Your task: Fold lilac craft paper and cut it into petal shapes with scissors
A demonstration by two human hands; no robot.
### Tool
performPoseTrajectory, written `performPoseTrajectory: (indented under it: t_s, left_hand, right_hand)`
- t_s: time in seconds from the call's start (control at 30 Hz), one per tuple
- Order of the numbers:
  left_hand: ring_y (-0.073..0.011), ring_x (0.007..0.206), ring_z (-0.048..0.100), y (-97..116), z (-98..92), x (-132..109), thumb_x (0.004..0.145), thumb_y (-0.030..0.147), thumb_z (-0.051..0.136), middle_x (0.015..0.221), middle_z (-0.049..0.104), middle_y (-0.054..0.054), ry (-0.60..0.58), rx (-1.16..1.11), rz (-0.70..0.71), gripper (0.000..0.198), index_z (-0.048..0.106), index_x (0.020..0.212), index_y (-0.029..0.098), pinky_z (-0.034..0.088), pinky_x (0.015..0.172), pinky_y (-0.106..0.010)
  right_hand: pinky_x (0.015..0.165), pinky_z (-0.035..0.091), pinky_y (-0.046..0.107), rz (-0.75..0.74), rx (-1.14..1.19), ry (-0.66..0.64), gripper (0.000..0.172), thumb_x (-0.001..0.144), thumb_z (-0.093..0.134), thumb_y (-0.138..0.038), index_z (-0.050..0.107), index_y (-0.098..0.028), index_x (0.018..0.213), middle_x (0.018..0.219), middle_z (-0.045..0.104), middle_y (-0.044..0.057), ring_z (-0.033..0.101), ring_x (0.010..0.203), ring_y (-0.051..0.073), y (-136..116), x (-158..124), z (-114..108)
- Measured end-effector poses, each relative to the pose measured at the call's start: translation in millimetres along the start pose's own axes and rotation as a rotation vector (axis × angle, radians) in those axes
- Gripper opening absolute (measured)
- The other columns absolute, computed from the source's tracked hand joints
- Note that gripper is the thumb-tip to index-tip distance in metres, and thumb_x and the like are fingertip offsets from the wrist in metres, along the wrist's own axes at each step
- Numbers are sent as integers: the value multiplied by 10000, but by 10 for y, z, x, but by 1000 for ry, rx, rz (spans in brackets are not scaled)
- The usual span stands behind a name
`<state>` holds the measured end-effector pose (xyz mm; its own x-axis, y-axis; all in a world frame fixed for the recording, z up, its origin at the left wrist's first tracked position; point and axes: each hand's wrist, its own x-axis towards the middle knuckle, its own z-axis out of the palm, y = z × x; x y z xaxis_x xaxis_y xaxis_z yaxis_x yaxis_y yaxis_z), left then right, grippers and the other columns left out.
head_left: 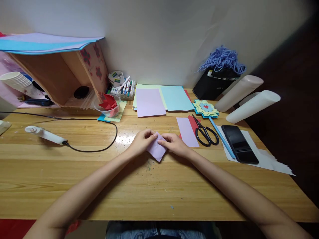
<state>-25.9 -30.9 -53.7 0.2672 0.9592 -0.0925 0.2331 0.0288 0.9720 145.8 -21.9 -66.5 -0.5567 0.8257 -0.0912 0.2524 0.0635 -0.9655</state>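
A small folded piece of purple paper [157,151] is held between my two hands, just over the middle of the table, one corner pointing toward me. My left hand [142,142] pinches its left upper edge, thumb on top. On the other side my right hand [175,143] grips the right upper edge, its thumb lying across the paper. The fingers beneath are hidden. To the right of my right hand lie a flat purple paper strip [187,132] and a red paper piece [193,122], with black-handled scissors [205,132] beside them.
A glue gun [46,135] with a black cable lies left. At the back stand a cardboard box [93,69], a plastic cup [114,111] of red paper pieces, markers [127,87] and coloured sheets [151,101]. A paper flower [205,107], phone [239,143] and white rolls [253,106] are right.
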Motion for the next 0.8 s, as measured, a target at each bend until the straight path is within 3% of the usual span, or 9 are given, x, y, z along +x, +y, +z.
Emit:
performPoseTrajectory:
  t_s: [0.17,0.37,0.47,0.6,0.73,0.8]
  left_hand:
    - [-110,590,456,-101,-62,368,758,386,538,612,504,19,173,27,34,268,502,641,148,358,568,-224]
    - [-122,621,498,-162,-27,395,806,385,479,654,550,11,311,164,129,250,504,686,168,369,595,-234]
    - [-127,619,501,-160,1,349,848,401,418,666,555,13,308,271,129,268,502,715,185,341,580,-236]
    - [-119,547,438,-190,18,335,862,421,389,565,465,28,306,339,126,344,435,613,189,290,533,-232]
    - [-107,512,377,-200,10,331,853,418,412,517,389,38,289,339,158,374,395,564,182,258,512,-233]
    - [-104,517,371,-194,9,330,847,419,423,519,393,36,282,322,162,377,407,559,177,261,513,-234]
  right_hand:
    - [444,308,195,-2,-42,-20,324,781,536,-444,501,-156,638,565,446,-45,418,485,80,12,291,-91]
    - [373,316,189,38,16,29,364,815,467,-511,489,-175,677,494,468,-61,429,379,75,48,354,-56]
    - [385,338,190,27,65,49,364,820,460,-515,497,-176,693,490,491,-53,449,388,81,70,342,-53]
    - [425,351,201,30,85,37,352,837,444,-492,519,-170,718,538,524,-40,468,439,90,67,337,-64]
    - [544,374,209,-29,26,7,293,756,593,-427,585,-136,736,660,544,-24,489,598,101,48,351,-86]
    - [537,376,206,5,98,-50,279,734,622,-405,590,-128,747,645,529,-30,482,586,95,43,362,-123]
